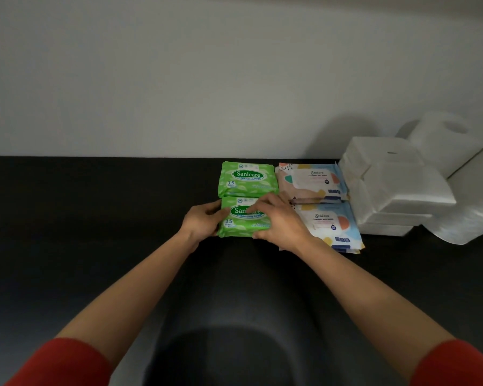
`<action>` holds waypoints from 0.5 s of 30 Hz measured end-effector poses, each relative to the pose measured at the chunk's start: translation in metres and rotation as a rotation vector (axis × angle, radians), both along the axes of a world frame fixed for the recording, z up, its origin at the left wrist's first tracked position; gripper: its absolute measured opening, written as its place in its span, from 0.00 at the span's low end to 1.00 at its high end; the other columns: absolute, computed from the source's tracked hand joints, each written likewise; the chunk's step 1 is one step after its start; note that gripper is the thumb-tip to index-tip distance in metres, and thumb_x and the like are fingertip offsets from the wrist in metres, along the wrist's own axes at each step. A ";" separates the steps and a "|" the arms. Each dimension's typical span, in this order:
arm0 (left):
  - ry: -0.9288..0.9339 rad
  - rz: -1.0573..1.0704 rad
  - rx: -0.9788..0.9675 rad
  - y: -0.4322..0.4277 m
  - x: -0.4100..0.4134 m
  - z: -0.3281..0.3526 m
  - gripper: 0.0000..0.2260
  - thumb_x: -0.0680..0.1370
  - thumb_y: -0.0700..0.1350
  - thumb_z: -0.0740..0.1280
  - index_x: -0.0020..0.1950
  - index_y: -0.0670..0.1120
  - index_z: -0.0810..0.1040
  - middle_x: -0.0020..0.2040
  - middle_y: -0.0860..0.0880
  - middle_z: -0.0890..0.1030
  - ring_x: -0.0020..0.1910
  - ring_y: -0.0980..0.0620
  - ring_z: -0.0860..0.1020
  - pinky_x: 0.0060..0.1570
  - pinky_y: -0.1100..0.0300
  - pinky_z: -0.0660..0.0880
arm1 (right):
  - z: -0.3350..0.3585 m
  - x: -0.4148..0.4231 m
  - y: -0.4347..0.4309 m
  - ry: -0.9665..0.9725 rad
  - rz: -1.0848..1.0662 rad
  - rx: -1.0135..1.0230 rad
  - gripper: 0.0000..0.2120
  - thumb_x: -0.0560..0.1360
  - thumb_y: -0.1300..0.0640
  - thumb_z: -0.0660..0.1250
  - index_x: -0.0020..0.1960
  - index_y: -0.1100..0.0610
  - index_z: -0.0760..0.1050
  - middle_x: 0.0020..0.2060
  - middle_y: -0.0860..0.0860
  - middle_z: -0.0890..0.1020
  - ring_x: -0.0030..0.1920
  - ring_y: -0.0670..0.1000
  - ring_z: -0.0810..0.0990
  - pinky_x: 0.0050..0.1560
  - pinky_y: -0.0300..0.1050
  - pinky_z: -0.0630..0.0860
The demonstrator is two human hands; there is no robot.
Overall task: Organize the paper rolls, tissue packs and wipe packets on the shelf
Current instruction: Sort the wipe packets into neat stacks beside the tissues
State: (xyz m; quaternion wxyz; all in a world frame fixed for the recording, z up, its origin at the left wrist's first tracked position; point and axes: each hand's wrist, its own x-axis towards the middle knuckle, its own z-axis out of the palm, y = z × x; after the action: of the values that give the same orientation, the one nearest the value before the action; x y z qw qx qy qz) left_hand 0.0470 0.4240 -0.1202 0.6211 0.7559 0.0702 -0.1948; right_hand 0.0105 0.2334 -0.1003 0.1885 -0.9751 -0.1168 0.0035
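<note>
Black shelf (95, 204), white wall behind. My left hand (202, 222) & right hand (278, 222) both clamp the front green pack (234, 230), mid-shelf, touching the back green pack (248, 178) by the rear edge. Shove too hard = back pack skews.

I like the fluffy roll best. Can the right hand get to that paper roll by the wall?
Probably, but not yet: the right hand grips the near green wipe pack. Freed, it could reach over the tissue packs; the paper roll stands uncovered.
</note>
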 end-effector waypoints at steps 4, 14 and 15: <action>0.005 0.013 0.009 0.000 0.001 -0.002 0.20 0.77 0.49 0.68 0.69 0.51 0.73 0.52 0.49 0.83 0.48 0.53 0.82 0.44 0.59 0.79 | 0.000 0.000 0.000 0.001 0.006 -0.004 0.27 0.67 0.53 0.76 0.64 0.50 0.74 0.62 0.50 0.70 0.65 0.50 0.64 0.64 0.42 0.62; -0.025 0.018 0.025 0.002 -0.001 -0.002 0.20 0.77 0.49 0.67 0.69 0.50 0.72 0.55 0.48 0.82 0.47 0.54 0.82 0.39 0.63 0.78 | -0.003 -0.001 0.003 -0.032 0.004 0.014 0.26 0.67 0.54 0.76 0.63 0.51 0.75 0.61 0.51 0.71 0.64 0.51 0.65 0.63 0.42 0.62; -0.015 0.018 0.031 0.002 0.000 -0.003 0.20 0.77 0.49 0.67 0.69 0.50 0.72 0.55 0.48 0.82 0.48 0.53 0.82 0.40 0.62 0.78 | -0.003 -0.001 0.003 -0.032 0.006 0.009 0.26 0.67 0.54 0.76 0.63 0.51 0.75 0.61 0.51 0.71 0.64 0.51 0.65 0.64 0.42 0.63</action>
State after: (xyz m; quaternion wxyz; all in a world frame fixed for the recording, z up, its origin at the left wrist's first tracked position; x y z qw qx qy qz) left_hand 0.0468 0.4265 -0.1228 0.6114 0.7663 0.0752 -0.1823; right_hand 0.0100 0.2363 -0.1036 0.1910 -0.9738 -0.1225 -0.0120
